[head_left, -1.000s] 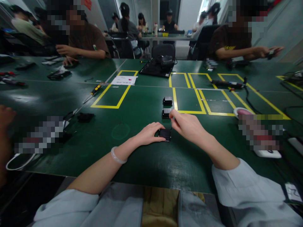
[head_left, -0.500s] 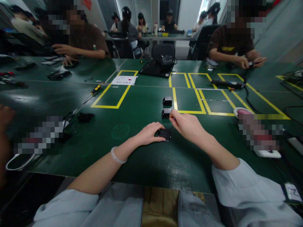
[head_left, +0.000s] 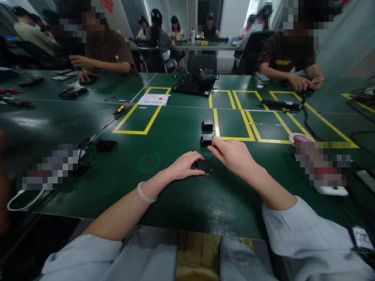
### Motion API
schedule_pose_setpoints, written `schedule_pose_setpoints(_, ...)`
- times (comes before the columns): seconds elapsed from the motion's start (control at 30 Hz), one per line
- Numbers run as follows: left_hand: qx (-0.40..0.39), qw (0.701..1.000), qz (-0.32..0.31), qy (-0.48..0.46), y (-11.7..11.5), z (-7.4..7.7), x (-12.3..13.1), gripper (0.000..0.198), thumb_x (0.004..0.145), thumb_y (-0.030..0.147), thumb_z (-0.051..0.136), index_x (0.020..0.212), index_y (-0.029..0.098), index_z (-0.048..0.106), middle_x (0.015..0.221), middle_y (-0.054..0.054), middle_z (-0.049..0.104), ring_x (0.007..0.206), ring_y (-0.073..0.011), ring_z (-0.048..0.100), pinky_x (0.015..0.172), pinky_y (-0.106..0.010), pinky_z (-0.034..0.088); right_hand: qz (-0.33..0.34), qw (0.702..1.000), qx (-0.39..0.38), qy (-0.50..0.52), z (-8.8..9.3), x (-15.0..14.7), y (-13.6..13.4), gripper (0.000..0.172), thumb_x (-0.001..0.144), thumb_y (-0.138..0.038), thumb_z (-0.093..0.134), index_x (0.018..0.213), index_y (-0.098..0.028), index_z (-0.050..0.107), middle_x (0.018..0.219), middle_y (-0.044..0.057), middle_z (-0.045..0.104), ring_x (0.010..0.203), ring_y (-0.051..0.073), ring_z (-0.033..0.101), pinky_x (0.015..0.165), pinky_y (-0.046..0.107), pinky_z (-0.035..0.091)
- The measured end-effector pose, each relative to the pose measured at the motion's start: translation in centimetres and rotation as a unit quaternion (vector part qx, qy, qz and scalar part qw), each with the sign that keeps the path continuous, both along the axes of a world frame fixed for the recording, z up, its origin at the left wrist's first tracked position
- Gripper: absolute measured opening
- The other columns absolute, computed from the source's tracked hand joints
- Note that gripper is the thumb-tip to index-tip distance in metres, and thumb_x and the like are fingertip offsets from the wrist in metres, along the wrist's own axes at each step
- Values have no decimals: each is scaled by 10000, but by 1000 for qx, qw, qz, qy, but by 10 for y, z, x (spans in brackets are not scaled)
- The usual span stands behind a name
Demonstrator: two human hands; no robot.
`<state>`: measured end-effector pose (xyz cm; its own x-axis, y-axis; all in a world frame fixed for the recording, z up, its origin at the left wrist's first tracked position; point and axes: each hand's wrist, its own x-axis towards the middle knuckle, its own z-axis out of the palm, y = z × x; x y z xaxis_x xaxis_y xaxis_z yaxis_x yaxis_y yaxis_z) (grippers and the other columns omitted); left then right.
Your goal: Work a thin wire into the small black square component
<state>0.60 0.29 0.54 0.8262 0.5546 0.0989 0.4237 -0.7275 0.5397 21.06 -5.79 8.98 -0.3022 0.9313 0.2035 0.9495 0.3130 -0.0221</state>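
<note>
My left hand [head_left: 187, 166] is closed on a small black box-shaped part [head_left: 203, 167] that lies on the green table, thumb on its near side and fingers on its far side. My right hand [head_left: 231, 152] pinches a thin dark rod-like piece [head_left: 213, 158], whose lower end meets the right edge of the held part. Whether it is a wire or a tool cannot be made out. Just beyond my fingers sits a black block [head_left: 206, 140], partly behind the right hand. A similar black block [head_left: 207, 125] stands behind it.
Yellow tape outlines [head_left: 236, 139] mark the table [head_left: 175, 203]. A yellow-black screwdriver [head_left: 118, 111] and white paper [head_left: 154, 99] lie left. Blurred power strips [head_left: 334, 190] are at both sides. A black panel [head_left: 190, 88] lies at the back; co-workers sit opposite.
My right hand has shifted very slightly left, still pinching the thin piece. My left hand and the black part stay put. The co-workers' hands opposite have moved a little.
</note>
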Motion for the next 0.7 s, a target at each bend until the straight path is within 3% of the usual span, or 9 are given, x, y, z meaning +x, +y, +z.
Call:
schedule_pose_setpoints(0.57, 0, 1000, -1, -4, 0, 1, 0, 401, 850, 515, 650, 1091, 202, 585, 1068, -67, 612, 996, -245, 554, 844, -342, 436, 28, 999, 6, 41, -2, 0, 0, 226, 951, -249, 339, 1038, -170, 532, 773, 43, 674, 594, 142, 542, 545, 265, 242)
schedule_pose_setpoints(0.7, 1, 1000, -1, -5, 0, -2, 0, 407, 856, 525, 639, 1109, 211, 580, 1077, -65, 612, 991, -242, 555, 860, -349, 436, 39, 998, 6, 41, 1, -1, -2, 246, 984, -295, 323, 989, -178, 539, 798, 42, 682, 634, 152, 572, 570, 268, 265)
